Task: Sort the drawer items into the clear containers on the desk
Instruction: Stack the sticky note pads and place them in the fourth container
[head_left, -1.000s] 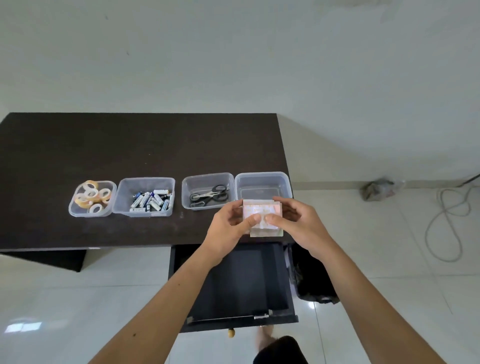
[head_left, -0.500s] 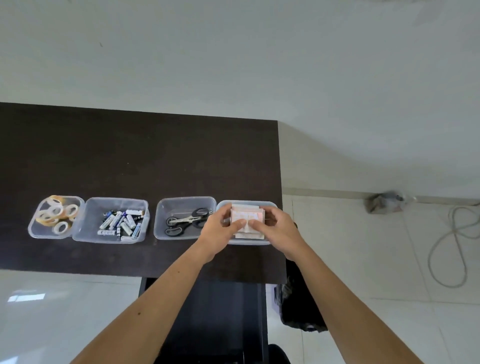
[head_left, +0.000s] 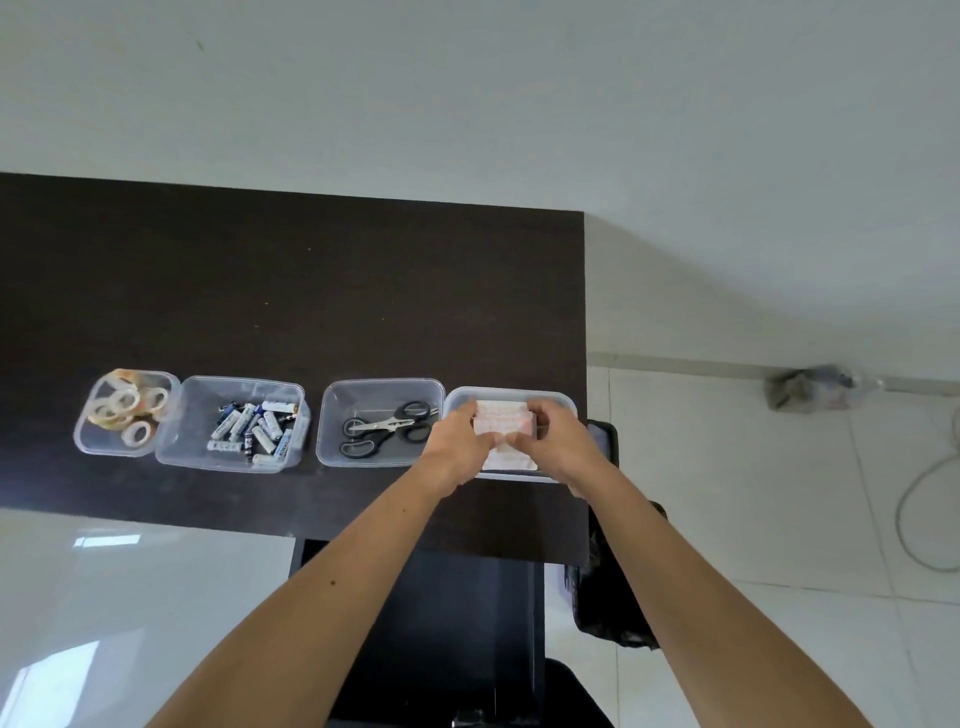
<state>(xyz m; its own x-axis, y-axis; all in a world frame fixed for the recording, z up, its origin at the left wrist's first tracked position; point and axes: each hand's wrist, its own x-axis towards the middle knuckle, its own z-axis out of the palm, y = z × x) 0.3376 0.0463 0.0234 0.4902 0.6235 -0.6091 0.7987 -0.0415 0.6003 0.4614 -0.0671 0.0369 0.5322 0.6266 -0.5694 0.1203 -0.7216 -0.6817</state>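
A: At the right end of the surface (head_left: 311, 291), which step is this?

B: The placing step, I judge. Both hands hold a pale stack of packets (head_left: 503, 422) over the rightmost clear container (head_left: 511, 396). The left hand (head_left: 457, 441) and right hand (head_left: 558, 441) each have fingers curled round an end, pinching it.

A: And next?

B: Probably lowering it flat inside and letting go evenly. The scissors (head_left: 387, 427), batteries (head_left: 254, 428) and tape rolls (head_left: 124, 413) already sit in their own containers.
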